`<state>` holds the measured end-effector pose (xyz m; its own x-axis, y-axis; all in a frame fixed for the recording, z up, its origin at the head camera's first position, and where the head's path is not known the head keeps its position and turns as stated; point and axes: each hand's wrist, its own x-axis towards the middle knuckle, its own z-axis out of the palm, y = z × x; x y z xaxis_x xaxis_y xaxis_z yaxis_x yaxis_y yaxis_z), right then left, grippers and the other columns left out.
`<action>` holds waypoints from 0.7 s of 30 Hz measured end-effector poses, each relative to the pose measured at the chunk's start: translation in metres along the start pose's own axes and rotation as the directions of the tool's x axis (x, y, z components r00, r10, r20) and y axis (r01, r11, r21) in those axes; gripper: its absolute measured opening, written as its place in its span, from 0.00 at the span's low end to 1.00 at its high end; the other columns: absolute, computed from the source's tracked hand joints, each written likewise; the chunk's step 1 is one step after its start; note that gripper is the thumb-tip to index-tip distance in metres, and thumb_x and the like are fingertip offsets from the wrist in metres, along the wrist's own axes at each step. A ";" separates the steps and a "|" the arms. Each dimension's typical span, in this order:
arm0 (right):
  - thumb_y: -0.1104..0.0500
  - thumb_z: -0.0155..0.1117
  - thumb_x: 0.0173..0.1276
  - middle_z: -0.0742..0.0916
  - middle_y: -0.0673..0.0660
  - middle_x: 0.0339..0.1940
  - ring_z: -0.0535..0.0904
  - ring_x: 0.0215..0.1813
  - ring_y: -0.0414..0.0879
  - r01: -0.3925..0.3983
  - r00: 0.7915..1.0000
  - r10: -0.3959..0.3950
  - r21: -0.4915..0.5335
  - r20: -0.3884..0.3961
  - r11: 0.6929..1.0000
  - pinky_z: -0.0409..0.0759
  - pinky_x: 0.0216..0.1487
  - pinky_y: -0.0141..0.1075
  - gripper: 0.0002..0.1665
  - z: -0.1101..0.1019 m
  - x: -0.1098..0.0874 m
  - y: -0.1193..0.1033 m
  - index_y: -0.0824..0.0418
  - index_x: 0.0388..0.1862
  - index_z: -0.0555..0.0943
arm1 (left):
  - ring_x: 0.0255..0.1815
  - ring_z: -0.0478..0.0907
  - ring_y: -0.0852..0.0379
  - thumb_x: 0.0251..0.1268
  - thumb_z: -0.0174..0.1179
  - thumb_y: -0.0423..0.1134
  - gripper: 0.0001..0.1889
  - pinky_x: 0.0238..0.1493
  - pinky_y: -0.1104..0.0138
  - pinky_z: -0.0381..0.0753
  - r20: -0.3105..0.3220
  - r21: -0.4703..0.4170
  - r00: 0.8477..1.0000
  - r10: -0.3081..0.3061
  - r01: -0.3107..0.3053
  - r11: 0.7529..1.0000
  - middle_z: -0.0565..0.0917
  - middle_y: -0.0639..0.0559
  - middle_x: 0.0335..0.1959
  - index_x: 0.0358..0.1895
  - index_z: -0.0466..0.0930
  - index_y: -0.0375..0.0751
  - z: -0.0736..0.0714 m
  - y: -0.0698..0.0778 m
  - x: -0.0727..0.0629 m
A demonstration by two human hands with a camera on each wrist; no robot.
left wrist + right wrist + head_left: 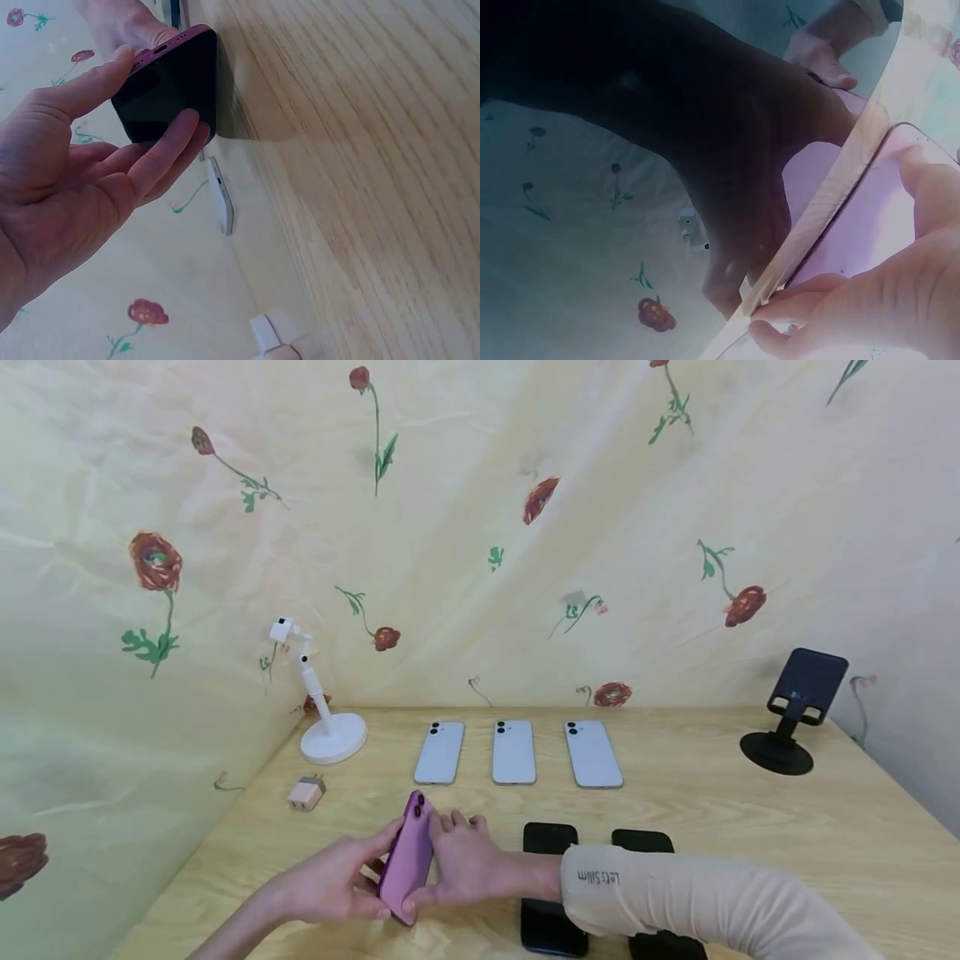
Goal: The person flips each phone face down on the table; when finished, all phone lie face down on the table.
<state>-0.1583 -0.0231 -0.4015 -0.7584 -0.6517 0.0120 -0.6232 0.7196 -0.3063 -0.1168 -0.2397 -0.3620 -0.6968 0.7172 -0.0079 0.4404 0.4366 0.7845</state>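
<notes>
A pink smartphone (411,864) is held tilted above the table's near left part, its back and camera lenses facing up. My left hand (337,881) grips it from the left side. In the left wrist view, the left hand (82,161) has its thumb at the bottom edge and fingers under the black screen (169,94). My right hand (468,864) holds the phone's right side, thumb near the lower end and fingers by the upper edge. In the right wrist view, the right hand (885,277) spans the glossy pink back (855,232).
Three white phones (513,752) lie face down in a row at the back. Two black phones (551,927) lie under the right forearm. A charger plug (307,792) and white stand (333,739) are at left; a black phone stand (777,752) is at right.
</notes>
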 end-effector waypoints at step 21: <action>0.15 0.62 0.46 0.76 0.69 0.66 0.68 0.68 0.63 -0.035 0.999 0.038 -0.154 0.017 0.987 0.68 0.60 0.62 0.73 0.003 0.004 -0.009 0.67 0.76 0.64 | 0.37 0.81 0.65 0.48 0.77 0.29 0.54 0.33 0.69 0.83 -0.086 0.118 0.994 -0.065 0.075 0.990 0.85 0.53 0.40 0.73 0.48 0.15 -0.001 -0.013 -0.006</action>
<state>-0.1552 -0.0323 -0.4013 -0.7783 -0.6277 -0.0161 -0.6181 0.7704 -0.1561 -0.1188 -0.2505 -0.3709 -0.7702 0.6377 -0.0057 0.4505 0.5504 0.7029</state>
